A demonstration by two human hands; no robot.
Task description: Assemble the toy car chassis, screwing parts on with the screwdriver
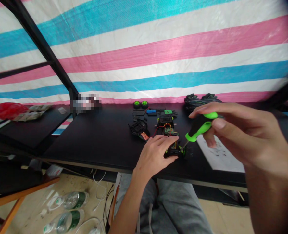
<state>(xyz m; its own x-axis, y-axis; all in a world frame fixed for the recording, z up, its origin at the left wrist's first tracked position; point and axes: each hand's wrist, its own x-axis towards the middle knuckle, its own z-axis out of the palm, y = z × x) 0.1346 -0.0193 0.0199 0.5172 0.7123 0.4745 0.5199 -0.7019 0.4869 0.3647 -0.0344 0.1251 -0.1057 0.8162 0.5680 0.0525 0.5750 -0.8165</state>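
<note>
A partly dismantled black toy car chassis with exposed wires and a circuit board lies on the black table. My left hand rests on its near end, fingers curled around the black and green part. My right hand grips a green and black screwdriver, whose tip points down at the chassis beside my left fingers.
Two small green wheels, black car parts, a blue piece and a black tyred body lie further back. A white sheet lies at right. A red bag sits far left. Plastic bottles lie on the floor.
</note>
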